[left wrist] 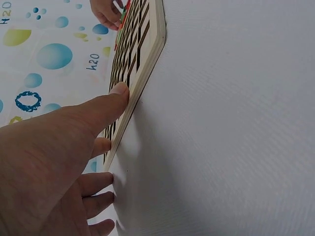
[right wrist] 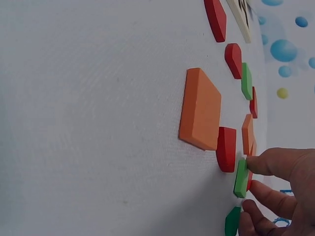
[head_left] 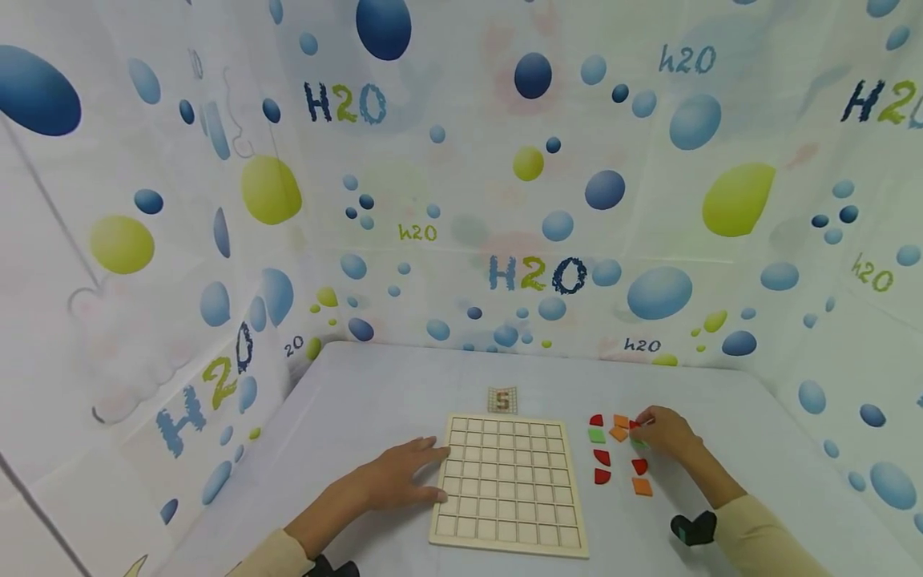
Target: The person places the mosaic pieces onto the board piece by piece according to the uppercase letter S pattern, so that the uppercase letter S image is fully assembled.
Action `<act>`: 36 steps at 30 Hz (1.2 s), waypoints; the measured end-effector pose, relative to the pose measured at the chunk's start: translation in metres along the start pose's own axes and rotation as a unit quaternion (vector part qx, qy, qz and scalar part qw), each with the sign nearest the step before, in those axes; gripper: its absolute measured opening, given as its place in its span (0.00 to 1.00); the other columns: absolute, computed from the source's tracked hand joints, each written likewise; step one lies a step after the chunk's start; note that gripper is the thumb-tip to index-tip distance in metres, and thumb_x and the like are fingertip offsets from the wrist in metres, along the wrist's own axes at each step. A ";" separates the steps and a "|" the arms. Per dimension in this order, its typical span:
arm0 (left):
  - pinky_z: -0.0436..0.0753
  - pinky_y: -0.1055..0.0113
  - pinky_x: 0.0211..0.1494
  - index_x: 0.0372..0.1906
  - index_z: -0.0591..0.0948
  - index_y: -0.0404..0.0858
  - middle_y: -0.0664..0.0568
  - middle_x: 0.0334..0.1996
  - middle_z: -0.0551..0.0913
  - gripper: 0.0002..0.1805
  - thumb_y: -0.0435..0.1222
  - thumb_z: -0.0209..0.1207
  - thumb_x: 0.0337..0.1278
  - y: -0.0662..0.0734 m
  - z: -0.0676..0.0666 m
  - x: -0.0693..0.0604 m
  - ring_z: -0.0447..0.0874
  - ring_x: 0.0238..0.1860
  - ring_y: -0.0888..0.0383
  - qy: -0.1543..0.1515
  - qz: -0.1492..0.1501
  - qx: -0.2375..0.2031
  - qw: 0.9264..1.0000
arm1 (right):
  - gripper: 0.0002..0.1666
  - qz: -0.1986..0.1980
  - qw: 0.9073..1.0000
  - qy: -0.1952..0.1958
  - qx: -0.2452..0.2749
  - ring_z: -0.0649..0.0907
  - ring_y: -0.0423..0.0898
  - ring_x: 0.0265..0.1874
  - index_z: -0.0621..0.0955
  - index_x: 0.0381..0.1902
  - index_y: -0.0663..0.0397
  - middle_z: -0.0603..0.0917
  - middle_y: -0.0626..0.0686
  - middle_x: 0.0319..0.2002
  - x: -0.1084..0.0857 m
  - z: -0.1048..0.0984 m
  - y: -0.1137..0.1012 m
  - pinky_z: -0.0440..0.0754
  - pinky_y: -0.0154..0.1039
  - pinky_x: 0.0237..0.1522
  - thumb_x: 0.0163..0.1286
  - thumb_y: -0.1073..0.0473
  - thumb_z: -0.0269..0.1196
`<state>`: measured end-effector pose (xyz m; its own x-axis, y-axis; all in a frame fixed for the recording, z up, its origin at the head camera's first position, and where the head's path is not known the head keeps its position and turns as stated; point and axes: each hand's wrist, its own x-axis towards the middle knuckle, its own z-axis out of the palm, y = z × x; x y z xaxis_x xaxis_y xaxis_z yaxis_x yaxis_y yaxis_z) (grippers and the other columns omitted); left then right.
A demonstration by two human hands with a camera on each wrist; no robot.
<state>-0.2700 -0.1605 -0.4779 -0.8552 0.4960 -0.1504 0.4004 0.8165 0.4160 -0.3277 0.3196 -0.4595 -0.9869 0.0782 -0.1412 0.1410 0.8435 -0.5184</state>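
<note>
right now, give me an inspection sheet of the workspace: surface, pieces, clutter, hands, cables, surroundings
Surface: white tabletop, lightly shadowed in places
Job's things: pale grid board with bare cells; red, orange and green pieces to its right; small gridded card beyond it
Clutter: nothing seen
Hands: left hand touches the board's left edge; right hand appears to pinch a red piece
Cables: none certain; a dark line at lower left may be print
Surroundings: white curtain with blue and green print
</note>
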 end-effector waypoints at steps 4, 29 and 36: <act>0.68 0.38 0.78 0.79 0.71 0.48 0.39 0.80 0.65 0.45 0.64 0.66 0.62 0.002 0.000 -0.001 0.63 0.80 0.38 0.000 0.000 -0.003 1.000 | 0.20 0.003 1.000 0.001 -0.005 0.80 0.59 0.42 0.79 0.48 0.70 0.83 0.67 0.44 0.003 0.001 -0.001 0.79 0.62 0.50 0.71 0.57 0.68; 0.67 0.38 0.79 0.79 0.71 0.49 0.40 0.80 0.65 0.45 0.65 0.65 0.62 -0.001 0.003 0.001 0.62 0.81 0.39 0.007 -0.001 -0.001 1.000 | 0.14 -0.064 0.997 0.023 -0.039 0.78 0.49 0.33 0.79 0.43 0.71 0.82 0.56 0.32 0.005 0.007 0.005 0.86 0.41 0.39 0.73 0.63 0.68; 0.67 0.39 0.79 0.79 0.72 0.48 0.39 0.80 0.66 0.45 0.65 0.65 0.62 0.000 0.001 0.001 0.63 0.80 0.39 0.003 0.000 -0.002 1.000 | 0.14 -0.087 0.995 0.039 -0.041 0.79 0.49 0.33 0.80 0.45 0.72 0.84 0.57 0.34 0.004 0.006 -0.002 0.87 0.42 0.39 0.73 0.63 0.69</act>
<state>-0.2703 -0.1595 -0.4787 -0.8572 0.4943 -0.1442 0.3993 0.8150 0.4200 -0.3311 0.3152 -0.4640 -0.9993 -0.0338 0.0129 -0.0359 0.8881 -0.4583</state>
